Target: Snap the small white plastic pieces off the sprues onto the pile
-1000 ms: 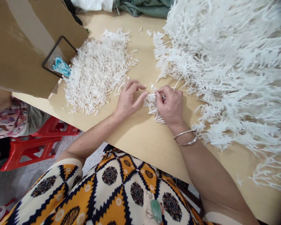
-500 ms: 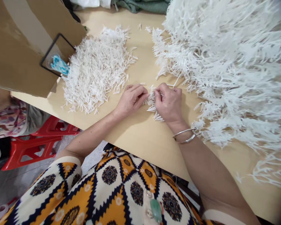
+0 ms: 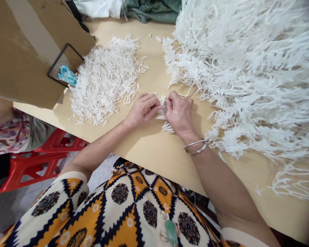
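Note:
My left hand (image 3: pixel 143 110) is closed in a pinch over the table, its thumb and fingertips meeting beside a small clump of white branched plastic sprigs (image 3: pixel 167 127). What those fingertips hold, if anything, is too small to make out. Just to the right, my right hand (image 3: pixel 179 112) pinches a white sprig at that clump, its fingers curled and partly hiding the piece. A thin white strand (image 3: pixel 188 91) sticks out behind its knuckles. The two hands are close together but apart. A silver bangle (image 3: pixel 197 145) circles the right wrist.
A loose heap of short white sprigs (image 3: pixel 103 80) lies at left. A much larger pile of long white branched pieces (image 3: pixel 247 75) covers the right side. A cardboard box (image 3: pixel 33 55) stands at far left, with a blue-and-white item (image 3: pixel 67 74) against it. Red stools (image 3: pixel 33 171) and a seated person are beside the table.
The view has shifted slightly, so the hands and piles appear a little displaced. Both hands keep nearly the same pinch at the small clump.

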`<move>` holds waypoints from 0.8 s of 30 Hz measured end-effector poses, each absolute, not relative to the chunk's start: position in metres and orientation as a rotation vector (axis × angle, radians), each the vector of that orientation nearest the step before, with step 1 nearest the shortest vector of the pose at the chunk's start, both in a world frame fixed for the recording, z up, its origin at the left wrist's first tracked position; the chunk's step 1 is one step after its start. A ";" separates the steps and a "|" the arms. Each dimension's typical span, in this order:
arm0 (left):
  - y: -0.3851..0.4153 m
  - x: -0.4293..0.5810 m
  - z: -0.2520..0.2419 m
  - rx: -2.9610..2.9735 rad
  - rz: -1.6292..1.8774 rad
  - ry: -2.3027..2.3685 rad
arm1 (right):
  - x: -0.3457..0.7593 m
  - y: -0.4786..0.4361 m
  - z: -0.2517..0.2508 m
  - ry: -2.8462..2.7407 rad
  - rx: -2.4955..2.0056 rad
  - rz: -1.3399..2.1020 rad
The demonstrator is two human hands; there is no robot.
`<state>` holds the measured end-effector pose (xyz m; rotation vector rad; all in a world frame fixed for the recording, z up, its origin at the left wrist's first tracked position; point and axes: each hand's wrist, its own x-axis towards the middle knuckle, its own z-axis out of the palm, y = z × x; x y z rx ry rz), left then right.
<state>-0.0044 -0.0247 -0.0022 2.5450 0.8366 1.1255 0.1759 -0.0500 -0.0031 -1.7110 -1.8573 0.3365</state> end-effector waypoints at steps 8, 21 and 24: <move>-0.033 -0.002 0.001 2.465 1.110 0.732 | 0.184 -0.042 -0.004 -1.818 -1.735 0.298; -0.042 0.000 -0.001 1.803 1.204 1.047 | 0.214 -0.037 -0.021 -1.695 -1.586 0.194; -0.043 0.001 0.000 1.769 1.216 1.029 | 0.216 -0.039 -0.024 -1.698 -1.544 0.213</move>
